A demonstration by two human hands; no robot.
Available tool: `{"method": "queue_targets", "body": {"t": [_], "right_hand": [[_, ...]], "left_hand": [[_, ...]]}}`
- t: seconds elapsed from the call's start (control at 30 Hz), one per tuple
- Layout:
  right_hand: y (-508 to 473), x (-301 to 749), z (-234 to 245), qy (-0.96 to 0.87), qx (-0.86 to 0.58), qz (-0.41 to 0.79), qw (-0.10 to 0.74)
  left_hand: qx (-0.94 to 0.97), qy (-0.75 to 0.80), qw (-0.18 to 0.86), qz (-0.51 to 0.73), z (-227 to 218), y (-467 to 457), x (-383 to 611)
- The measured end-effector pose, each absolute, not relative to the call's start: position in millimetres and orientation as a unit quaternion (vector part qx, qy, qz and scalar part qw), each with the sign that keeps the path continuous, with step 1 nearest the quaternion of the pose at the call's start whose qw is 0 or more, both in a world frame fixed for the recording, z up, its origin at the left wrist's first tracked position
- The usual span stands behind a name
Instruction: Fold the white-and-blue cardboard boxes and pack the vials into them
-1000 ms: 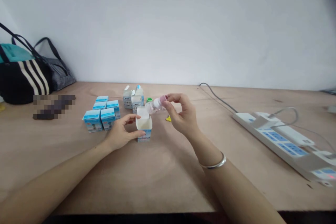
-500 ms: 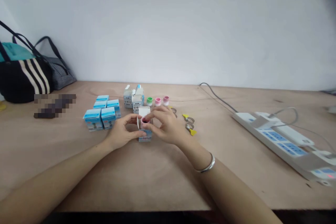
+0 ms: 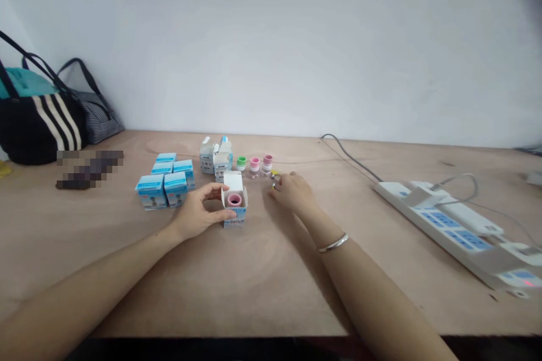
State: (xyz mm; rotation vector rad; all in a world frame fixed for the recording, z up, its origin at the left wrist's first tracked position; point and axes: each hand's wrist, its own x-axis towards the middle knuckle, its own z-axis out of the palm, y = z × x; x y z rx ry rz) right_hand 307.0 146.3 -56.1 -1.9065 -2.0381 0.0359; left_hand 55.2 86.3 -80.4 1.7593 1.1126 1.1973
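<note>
The left hand (image 3: 198, 208) is curved around an open white-and-blue carton (image 3: 235, 215), with the thumb and fingers spread apart and pressed against its sides. The carton stands upright near the middle of the bench (image 3: 275, 293), and its white lid flap is raised toward the far edge. A pink-capped bottle (image 3: 234, 200) is seated inside the carton, with only the pink cap showing at the opening.

The right hand (image 3: 292, 192) is held palm down and loosely curled, just to the right of the carton. Its fingertips are placed just beside a small metal ring (image 3: 274, 183) with a yellow tab. Whether the ring is pinched cannot be told. A silver bangle (image 3: 334, 243) is worn on the right wrist.

Two small capped bottles, one green-capped (image 3: 241, 163) and one pink-capped (image 3: 254, 165), are lined up toward the far edge with a third, darker pink-capped bottle (image 3: 267, 164). Behind the carton, two opened cartons (image 3: 215, 158) are stood together. Five closed blue-topped cartons (image 3: 163, 180) are grouped to the left. A black striped bag (image 3: 38, 130) and a grey striped bag (image 3: 98, 122) are placed at the far left corner, beside a pixelated object (image 3: 90, 170). A white power strip (image 3: 449, 231) lies along the right side, with its grey cable (image 3: 351, 158) running to the far edge.
</note>
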Motion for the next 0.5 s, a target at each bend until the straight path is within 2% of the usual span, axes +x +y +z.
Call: {"method": "queue_targets", "body": {"t": [0.3,0.5], "right_hand": [[141.2,302.7,-54.6,-0.769,-0.616,0.113,0.130],[138.2,298.2,-47.1,-0.792,-0.564,0.117,0.202]], "left_hand": [[0.716,0.412,0.332,0.456,-77.0,85.2,54.9],[0.819,0.364,0.225,0.383,-60.2,85.0,52.9]]}}
